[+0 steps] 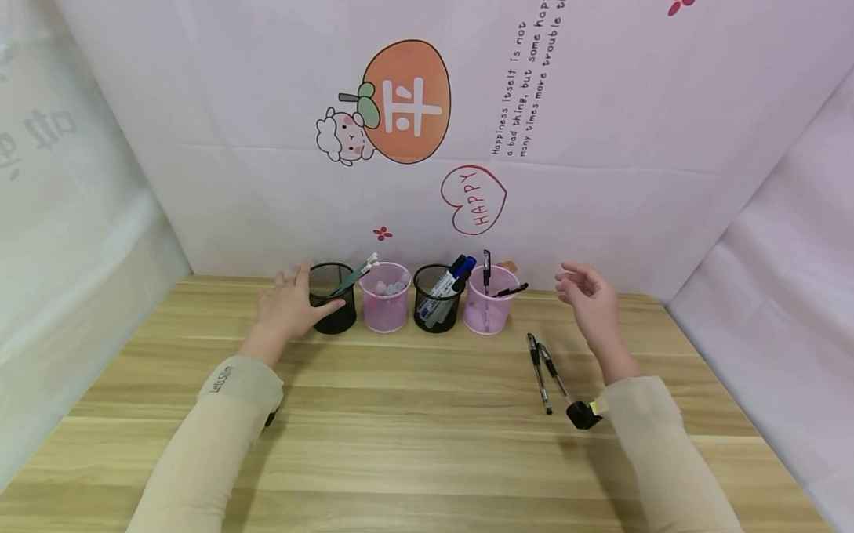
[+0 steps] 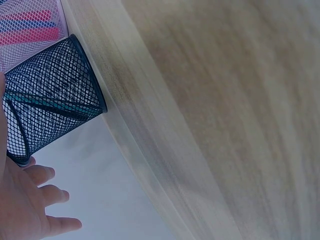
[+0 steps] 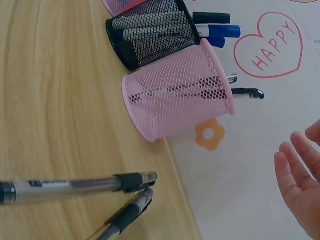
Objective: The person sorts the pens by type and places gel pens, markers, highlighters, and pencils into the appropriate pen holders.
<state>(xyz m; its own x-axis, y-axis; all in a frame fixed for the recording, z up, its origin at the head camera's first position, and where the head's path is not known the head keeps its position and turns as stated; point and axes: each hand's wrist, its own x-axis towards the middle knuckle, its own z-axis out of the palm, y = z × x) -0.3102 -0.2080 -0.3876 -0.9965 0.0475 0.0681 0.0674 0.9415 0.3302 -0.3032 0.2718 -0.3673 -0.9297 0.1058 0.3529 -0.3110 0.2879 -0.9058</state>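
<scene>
My left hand (image 1: 287,305) is at the leftmost black mesh pen cup (image 1: 336,318), thumb across its front and the other fingers spread beside its left side. In the left wrist view those fingers (image 2: 52,195) are extended past the cup's rim. Teal pencils (image 1: 356,276) lean inside that cup. My right hand (image 1: 591,304) hovers to the right of the cup row with fingers loosely bent and nothing in them. Nearest to it are the right pink mesh cup (image 1: 476,311), which holds black pens (image 3: 247,93), and two clear-barrelled black gel pens (image 1: 539,372) lying on the table.
Between the end cups stand a pink cup (image 1: 385,316) with small pale items and a black cup (image 1: 426,298) with several markers (image 1: 451,281). A black object (image 1: 583,415) shows by the right sleeve. Behind the wooden table (image 1: 406,454) rises a printed white backdrop (image 1: 262,135).
</scene>
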